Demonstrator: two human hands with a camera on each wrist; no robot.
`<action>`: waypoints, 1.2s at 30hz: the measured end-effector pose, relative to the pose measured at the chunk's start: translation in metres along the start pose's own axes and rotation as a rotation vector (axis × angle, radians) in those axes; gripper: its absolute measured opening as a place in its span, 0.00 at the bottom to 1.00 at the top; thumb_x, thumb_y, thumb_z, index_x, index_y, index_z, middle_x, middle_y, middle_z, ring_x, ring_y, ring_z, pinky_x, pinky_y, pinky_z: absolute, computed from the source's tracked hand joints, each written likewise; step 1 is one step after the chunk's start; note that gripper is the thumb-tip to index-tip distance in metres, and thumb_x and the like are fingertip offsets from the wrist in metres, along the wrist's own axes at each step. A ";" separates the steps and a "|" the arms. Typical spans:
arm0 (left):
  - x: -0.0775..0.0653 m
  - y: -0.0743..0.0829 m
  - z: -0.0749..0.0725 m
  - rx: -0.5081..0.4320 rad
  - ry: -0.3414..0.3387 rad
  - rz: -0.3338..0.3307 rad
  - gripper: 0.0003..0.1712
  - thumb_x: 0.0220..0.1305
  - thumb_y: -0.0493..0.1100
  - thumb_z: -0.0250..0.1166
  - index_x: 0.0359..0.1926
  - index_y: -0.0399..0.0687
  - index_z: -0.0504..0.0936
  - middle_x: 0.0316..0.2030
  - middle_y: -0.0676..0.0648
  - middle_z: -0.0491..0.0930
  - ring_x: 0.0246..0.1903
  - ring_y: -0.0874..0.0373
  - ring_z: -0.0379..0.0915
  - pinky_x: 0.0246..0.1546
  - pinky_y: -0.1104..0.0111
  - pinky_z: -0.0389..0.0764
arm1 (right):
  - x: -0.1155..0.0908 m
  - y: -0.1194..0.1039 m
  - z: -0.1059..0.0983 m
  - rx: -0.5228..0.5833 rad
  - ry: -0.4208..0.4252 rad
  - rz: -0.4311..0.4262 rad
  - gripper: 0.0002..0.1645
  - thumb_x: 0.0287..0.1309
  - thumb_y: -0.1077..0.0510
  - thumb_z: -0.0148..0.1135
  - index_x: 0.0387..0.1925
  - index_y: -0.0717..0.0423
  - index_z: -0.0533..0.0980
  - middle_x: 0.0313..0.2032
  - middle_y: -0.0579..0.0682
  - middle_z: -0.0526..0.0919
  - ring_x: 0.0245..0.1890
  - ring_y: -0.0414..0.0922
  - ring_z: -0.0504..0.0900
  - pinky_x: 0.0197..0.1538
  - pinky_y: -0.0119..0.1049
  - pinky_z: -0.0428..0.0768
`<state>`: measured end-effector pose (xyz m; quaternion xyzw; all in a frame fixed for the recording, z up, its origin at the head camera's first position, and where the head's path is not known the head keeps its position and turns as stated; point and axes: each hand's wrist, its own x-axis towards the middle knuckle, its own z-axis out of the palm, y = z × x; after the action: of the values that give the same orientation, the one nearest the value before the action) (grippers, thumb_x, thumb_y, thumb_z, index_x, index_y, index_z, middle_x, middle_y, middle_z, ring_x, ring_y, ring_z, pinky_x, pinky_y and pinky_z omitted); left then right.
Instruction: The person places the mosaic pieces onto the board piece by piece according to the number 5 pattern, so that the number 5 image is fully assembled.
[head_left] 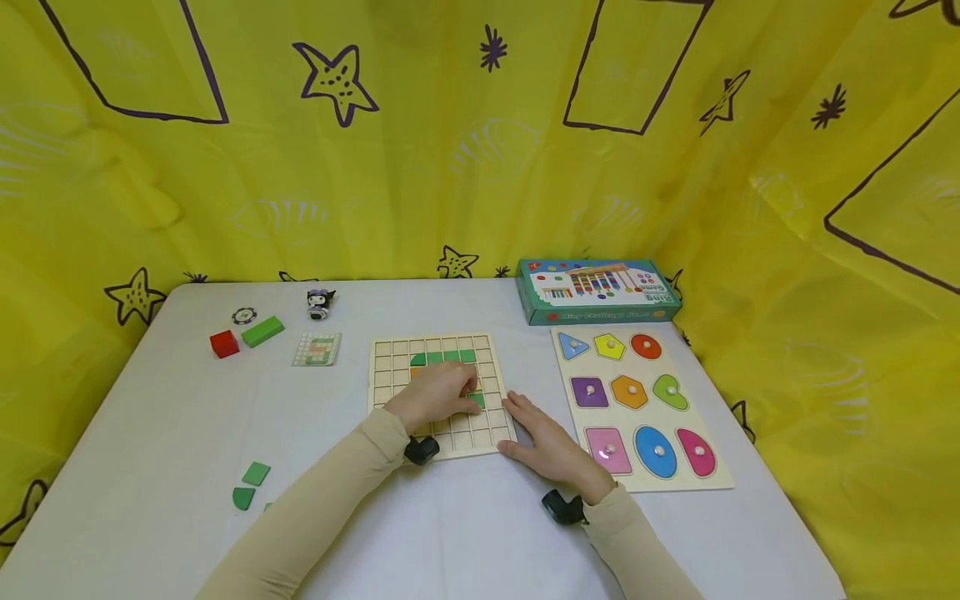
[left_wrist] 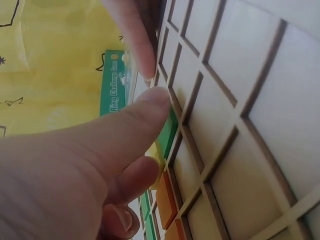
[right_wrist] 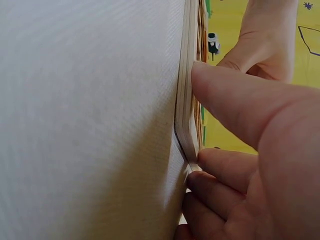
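Note:
A square wooden grid board [head_left: 491, 437] lies on the table with a row of green tiles [head_left: 450, 357] near its far side. My left hand [head_left: 435, 390] is over the board, its thumb straight and pressing at a green tile [left_wrist: 169, 131] in the grid, other fingers curled. Beside that tile are a yellow tile [left_wrist: 154, 152] and an orange tile [left_wrist: 166, 200]; the hand hides part of the pattern in the head view. My right hand [head_left: 551, 442] rests along the board's right edge, fingers extended, thumb at the near corner [right_wrist: 187, 145].
Loose green tiles [head_left: 257, 474] lie at the near left. Farther back are a pattern card [head_left: 317, 350], a red cube [head_left: 224, 344], a green block [head_left: 262, 332], a round token [head_left: 244, 316] and a figurine [head_left: 319, 304]. A shape puzzle [head_left: 645, 479] and a game box [head_left: 600, 292] sit right.

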<state>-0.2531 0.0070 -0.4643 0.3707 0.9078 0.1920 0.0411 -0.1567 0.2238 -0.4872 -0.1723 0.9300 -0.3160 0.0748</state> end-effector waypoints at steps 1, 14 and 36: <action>-0.001 0.000 -0.001 -0.013 -0.006 -0.003 0.18 0.55 0.55 0.74 0.32 0.50 0.77 0.23 0.58 0.71 0.24 0.63 0.67 0.26 0.70 0.70 | 0.000 0.000 0.000 0.000 0.002 -0.005 0.42 0.65 0.49 0.63 0.72 0.62 0.58 0.73 0.57 0.54 0.73 0.54 0.49 0.68 0.51 0.55; -0.042 -0.039 -0.033 -0.136 0.020 -0.016 0.06 0.63 0.47 0.69 0.36 0.52 0.81 0.31 0.58 0.78 0.32 0.61 0.72 0.38 0.64 0.75 | -0.001 -0.001 0.000 -0.002 0.002 -0.004 0.42 0.65 0.49 0.63 0.72 0.63 0.58 0.73 0.56 0.53 0.73 0.54 0.49 0.68 0.51 0.54; -0.188 -0.100 -0.064 -0.255 -0.017 -0.165 0.15 0.57 0.46 0.74 0.45 0.48 0.85 0.34 0.59 0.78 0.29 0.60 0.67 0.28 0.70 0.70 | -0.001 0.000 0.000 -0.003 0.005 -0.003 0.42 0.65 0.49 0.63 0.72 0.64 0.58 0.73 0.58 0.53 0.73 0.56 0.49 0.68 0.53 0.54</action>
<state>-0.1971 -0.2083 -0.4555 0.2883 0.9030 0.2985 0.1109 -0.1559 0.2241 -0.4873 -0.1733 0.9303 -0.3152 0.0717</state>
